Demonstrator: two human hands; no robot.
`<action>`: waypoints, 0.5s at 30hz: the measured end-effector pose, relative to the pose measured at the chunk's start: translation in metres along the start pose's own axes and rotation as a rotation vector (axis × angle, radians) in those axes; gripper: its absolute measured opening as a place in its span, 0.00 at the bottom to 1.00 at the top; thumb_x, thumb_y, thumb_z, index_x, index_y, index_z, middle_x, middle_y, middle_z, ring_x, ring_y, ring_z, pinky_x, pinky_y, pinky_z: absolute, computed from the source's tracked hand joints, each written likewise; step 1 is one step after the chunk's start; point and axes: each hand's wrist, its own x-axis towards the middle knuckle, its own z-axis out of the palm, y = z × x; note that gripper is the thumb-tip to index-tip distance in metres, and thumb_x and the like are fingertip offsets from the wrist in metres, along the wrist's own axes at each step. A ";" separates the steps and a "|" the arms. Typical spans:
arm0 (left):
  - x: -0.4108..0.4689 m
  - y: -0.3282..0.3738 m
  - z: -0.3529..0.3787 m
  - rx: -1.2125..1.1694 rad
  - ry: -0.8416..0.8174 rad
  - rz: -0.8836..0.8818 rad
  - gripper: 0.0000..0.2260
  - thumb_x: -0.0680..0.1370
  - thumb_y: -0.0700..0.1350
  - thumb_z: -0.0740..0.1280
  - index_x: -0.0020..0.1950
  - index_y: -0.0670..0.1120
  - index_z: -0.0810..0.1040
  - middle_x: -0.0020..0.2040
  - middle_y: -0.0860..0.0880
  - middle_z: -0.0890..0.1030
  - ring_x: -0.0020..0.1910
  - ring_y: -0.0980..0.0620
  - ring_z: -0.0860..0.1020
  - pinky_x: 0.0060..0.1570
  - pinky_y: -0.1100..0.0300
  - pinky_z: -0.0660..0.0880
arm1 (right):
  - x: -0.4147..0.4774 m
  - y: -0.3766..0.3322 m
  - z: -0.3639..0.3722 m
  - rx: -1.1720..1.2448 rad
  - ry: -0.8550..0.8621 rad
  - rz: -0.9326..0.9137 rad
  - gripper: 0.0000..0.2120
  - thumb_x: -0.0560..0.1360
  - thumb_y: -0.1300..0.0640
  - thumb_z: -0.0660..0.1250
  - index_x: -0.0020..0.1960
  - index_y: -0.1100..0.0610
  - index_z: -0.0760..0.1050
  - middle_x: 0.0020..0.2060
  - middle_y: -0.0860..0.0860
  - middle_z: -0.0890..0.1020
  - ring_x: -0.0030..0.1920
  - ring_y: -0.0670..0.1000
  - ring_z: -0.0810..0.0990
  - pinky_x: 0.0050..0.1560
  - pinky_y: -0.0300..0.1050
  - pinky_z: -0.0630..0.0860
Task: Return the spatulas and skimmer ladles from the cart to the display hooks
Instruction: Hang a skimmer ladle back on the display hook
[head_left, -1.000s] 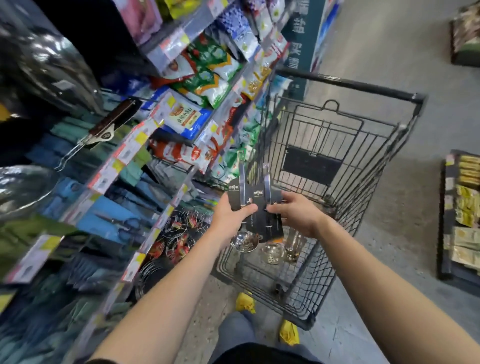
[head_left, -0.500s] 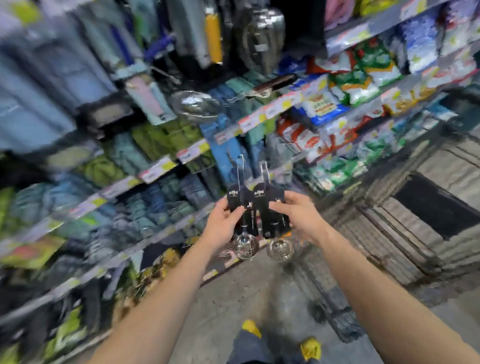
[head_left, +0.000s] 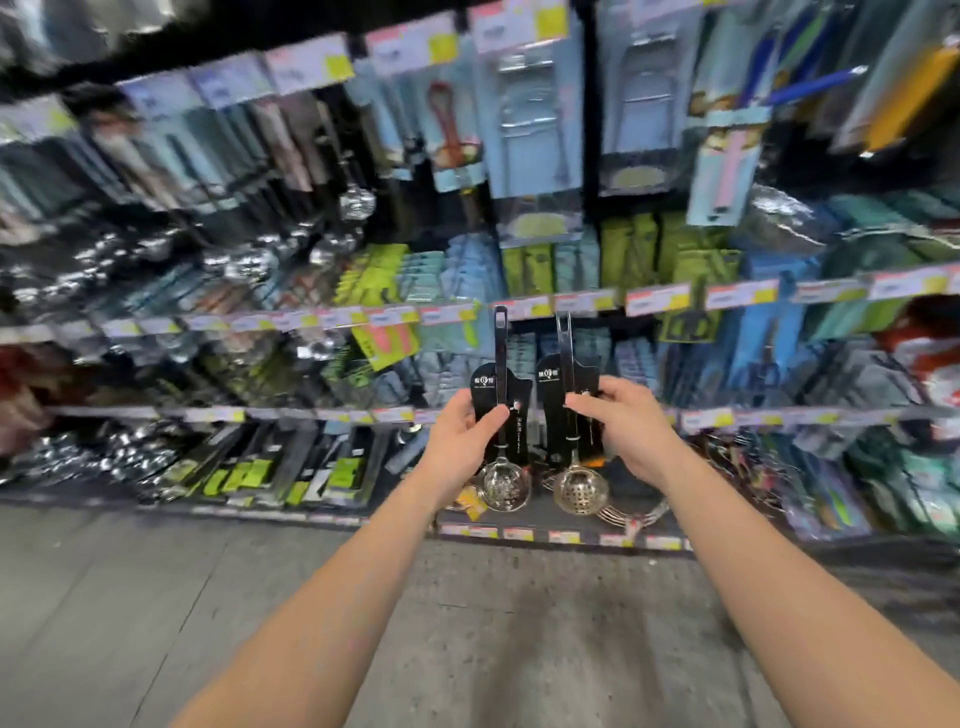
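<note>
Skimmer ladles (head_left: 504, 486) upright between left fingers (head_left: 470, 410), right fingers (head_left: 584, 401)

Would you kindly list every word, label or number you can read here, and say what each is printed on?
Nothing reads clearly.
On the left card, in the left hand: white logo and a line of print, too small to read.
On the right card, in the right hand: white logo, too small to read.
On the price tags: blurred, unreadable.
On the hanging packets: blurred, unreadable.

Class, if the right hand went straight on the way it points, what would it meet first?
The right hand would probably reach the blue packs on the rack behind its ladle; depth is unclear.
</note>
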 end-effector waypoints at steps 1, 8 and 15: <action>-0.008 0.003 -0.022 0.000 0.014 0.010 0.10 0.82 0.43 0.70 0.63 0.49 0.81 0.60 0.48 0.87 0.63 0.45 0.84 0.68 0.42 0.77 | 0.001 -0.001 0.023 -0.017 -0.013 -0.012 0.07 0.77 0.63 0.74 0.54 0.58 0.86 0.52 0.54 0.89 0.58 0.57 0.86 0.67 0.58 0.78; -0.025 -0.005 -0.167 -0.003 0.076 0.054 0.16 0.82 0.44 0.71 0.70 0.45 0.77 0.63 0.50 0.85 0.60 0.52 0.83 0.57 0.61 0.80 | -0.007 -0.021 0.167 -0.054 0.010 -0.079 0.09 0.76 0.62 0.75 0.56 0.62 0.85 0.52 0.57 0.89 0.56 0.58 0.86 0.61 0.55 0.81; -0.027 0.015 -0.245 -0.070 0.102 0.120 0.09 0.84 0.37 0.67 0.63 0.47 0.80 0.60 0.49 0.86 0.55 0.57 0.86 0.51 0.65 0.81 | -0.003 -0.051 0.248 -0.084 0.016 -0.136 0.10 0.77 0.58 0.74 0.58 0.59 0.84 0.54 0.55 0.88 0.58 0.57 0.85 0.63 0.56 0.78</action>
